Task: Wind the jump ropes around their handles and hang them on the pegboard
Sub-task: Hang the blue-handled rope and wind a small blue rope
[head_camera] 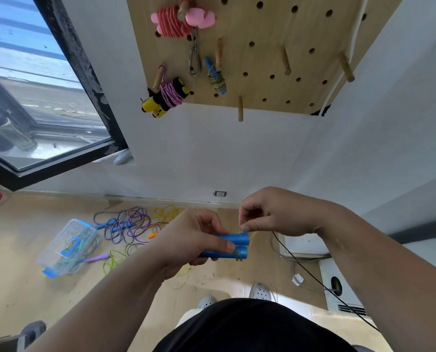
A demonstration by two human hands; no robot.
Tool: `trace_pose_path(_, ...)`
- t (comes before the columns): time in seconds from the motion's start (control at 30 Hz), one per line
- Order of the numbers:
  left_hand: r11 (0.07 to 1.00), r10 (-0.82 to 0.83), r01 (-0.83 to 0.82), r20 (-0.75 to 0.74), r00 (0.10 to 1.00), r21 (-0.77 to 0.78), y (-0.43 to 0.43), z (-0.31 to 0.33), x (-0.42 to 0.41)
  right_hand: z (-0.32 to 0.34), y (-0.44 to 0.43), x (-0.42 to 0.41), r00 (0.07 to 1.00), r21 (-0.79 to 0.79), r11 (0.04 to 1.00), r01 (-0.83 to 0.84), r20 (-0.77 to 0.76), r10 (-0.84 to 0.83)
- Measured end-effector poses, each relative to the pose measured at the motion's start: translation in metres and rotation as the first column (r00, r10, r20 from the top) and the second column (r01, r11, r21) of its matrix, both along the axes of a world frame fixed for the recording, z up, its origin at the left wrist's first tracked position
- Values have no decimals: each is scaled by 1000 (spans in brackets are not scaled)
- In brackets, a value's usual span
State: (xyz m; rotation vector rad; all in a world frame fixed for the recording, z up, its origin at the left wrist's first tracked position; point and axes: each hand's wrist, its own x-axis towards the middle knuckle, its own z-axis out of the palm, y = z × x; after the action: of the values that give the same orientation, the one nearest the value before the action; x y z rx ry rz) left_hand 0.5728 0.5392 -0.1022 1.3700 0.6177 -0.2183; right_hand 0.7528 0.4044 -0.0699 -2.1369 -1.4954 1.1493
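My left hand (189,240) grips two blue jump-rope handles (233,246) side by side, their ends pointing right. Just above the handle ends, my right hand (270,214) pinches a thin yellowish cord (243,226) that is blurred. A turn of cord lies around the lower handle's end. On the wooden pegboard (262,59) hang three wound ropes: a pink one (178,21), a yellow-and-black one with purple cord (167,97) and a small blue one (215,78). Several pegs are bare, such as the low peg (240,112).
Loose ropes (128,224) in purple, blue and yellow-green lie tangled on the floor by the wall. A clear plastic box with blue latches (67,247) sits left of them. A black cable (313,275) and white appliances are at right. A window is at left.
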Motion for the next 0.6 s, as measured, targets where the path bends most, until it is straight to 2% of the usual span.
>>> trace_pose_path(0.13,975,17,-10,-28,999,223,4,-4,9,3,11,-3,981,-8,999,-41,190,42)
trace_pose_path(0.23,956,94,-91,0,996,279,6,-5,17,2,13,-11,965,94,993,70,246,-92)
trace_pose_path(0.3,950,196,-196,25,980,243,9,-5,22,1,11,-17,949,201,957,209,196,-248)
trace_pose_path(0.4,936,338,-342,54,940,80,9,-3,28,-2,2,-27,900,325,863,386,70,-430)
trace_pose_path(0.53,903,421,-414,49,906,-110,2,1,33,-10,-13,-34,821,412,721,557,-141,-553)
trace_pose_path(0.6,889,443,-434,35,896,-143,-3,1,36,-11,-19,-35,805,435,691,578,-163,-571)
